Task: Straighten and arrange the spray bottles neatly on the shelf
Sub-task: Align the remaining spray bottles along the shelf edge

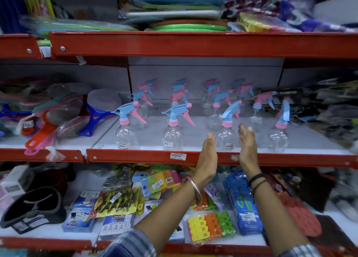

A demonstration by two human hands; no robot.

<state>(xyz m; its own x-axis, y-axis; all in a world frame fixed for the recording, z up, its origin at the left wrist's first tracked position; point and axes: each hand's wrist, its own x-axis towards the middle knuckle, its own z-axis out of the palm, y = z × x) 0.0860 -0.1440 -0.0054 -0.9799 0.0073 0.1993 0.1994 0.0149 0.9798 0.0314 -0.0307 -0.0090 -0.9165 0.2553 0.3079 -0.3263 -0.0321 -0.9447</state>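
Observation:
Several clear spray bottles with blue and pink trigger heads stand in rows on the middle shelf (pixel 155 157). In the front row, one bottle (pixel 126 133) stands at the left and another (pixel 172 134) beside it. A third bottle (pixel 226 136) is between my hands, its head turned to the right. A fourth (pixel 277 138) stands far right, its nozzle turned away. My left hand (pixel 208 156) is flat and open just left of the third bottle. My right hand (pixel 247 146) is open just right of it. Neither hand grips the bottle.
Strainers and plastic utensils (pixel 48 121) fill the shelf section to the left. Dark packaged goods (pixel 319 109) crowd the right end. The lower shelf holds packets of clips (pixel 211 227) and sponges. Stacked mats (pixel 174 5) lie on the top shelf above a red rail (pixel 193 44).

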